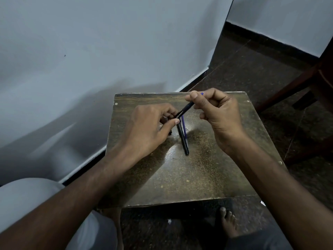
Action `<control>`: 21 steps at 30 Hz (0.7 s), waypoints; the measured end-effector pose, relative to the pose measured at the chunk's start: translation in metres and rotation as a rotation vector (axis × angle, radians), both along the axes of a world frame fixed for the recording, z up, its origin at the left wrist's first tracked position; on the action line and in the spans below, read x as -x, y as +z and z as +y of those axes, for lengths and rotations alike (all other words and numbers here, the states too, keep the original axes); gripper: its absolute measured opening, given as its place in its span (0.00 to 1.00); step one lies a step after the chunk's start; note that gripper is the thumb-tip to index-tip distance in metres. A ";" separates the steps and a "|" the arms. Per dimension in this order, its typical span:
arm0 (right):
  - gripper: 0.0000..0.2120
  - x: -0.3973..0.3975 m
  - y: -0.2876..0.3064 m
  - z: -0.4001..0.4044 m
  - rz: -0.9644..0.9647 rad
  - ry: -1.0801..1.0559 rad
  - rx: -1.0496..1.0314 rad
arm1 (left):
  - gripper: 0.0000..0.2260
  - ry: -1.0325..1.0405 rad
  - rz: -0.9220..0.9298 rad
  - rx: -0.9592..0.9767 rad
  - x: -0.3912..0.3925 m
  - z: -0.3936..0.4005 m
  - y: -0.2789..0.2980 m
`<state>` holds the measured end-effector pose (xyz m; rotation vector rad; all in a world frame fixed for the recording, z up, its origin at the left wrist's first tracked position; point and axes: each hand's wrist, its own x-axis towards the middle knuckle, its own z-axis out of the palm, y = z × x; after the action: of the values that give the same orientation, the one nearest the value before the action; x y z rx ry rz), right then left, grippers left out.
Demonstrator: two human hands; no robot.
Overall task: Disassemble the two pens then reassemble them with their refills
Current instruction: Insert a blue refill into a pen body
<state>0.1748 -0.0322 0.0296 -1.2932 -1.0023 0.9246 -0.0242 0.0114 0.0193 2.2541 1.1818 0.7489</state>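
Note:
Both of my hands hold one black pen barrel [184, 110] with white lettering above a small wooden table [198, 174]. My left hand [147, 127] pinches its lower end between thumb and fingers. My right hand [218, 114] grips its upper end, where a blue tip [202, 94] sticks out past the fingers. Under the held pen, a second black barrel [183, 139] lies on the table, pointing toward me. A thin blue refill [184, 128] lies right beside it on its right. A small dark part [169, 132] shows under my left hand, mostly hidden.
The table stands close to a pale wall [90, 51] on the left. Dark speckled floor [252, 69] lies behind and to the right. A dark wooden furniture leg [297, 85] slants at the right. My bare foot [228, 222] is below the table's near edge, my knee [27, 199] at lower left.

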 end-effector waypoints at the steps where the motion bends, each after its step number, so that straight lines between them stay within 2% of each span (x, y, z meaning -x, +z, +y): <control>1: 0.03 0.000 0.001 0.000 0.014 0.025 0.007 | 0.08 -0.003 0.001 0.001 0.000 0.000 0.000; 3: 0.11 -0.001 0.002 -0.001 0.039 0.115 0.026 | 0.08 0.003 -0.003 0.003 0.000 0.001 0.000; 5: 0.14 0.000 0.001 -0.001 0.044 0.174 0.027 | 0.07 0.009 -0.010 0.008 0.002 0.002 0.001; 7: 0.12 0.000 -0.001 -0.001 0.023 0.142 0.014 | 0.09 -0.008 -0.029 0.017 0.002 0.001 0.003; 10: 0.05 0.001 -0.001 0.001 0.031 0.050 0.016 | 0.12 -0.057 -0.027 -0.021 0.000 -0.001 0.004; 14: 0.06 -0.001 0.000 0.003 0.074 0.091 -0.001 | 0.10 -0.076 0.006 -0.034 0.000 0.002 0.002; 17: 0.14 -0.002 0.000 0.002 0.085 0.150 -0.013 | 0.10 -0.079 0.002 -0.030 0.002 0.005 0.001; 21: 0.13 -0.005 -0.002 0.005 0.091 0.152 -0.012 | 0.10 -0.160 -0.021 0.072 0.007 0.009 0.004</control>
<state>0.1803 -0.0276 0.0279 -1.1661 -1.0436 1.0820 -0.0316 0.0199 0.0230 2.2438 0.9886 0.6555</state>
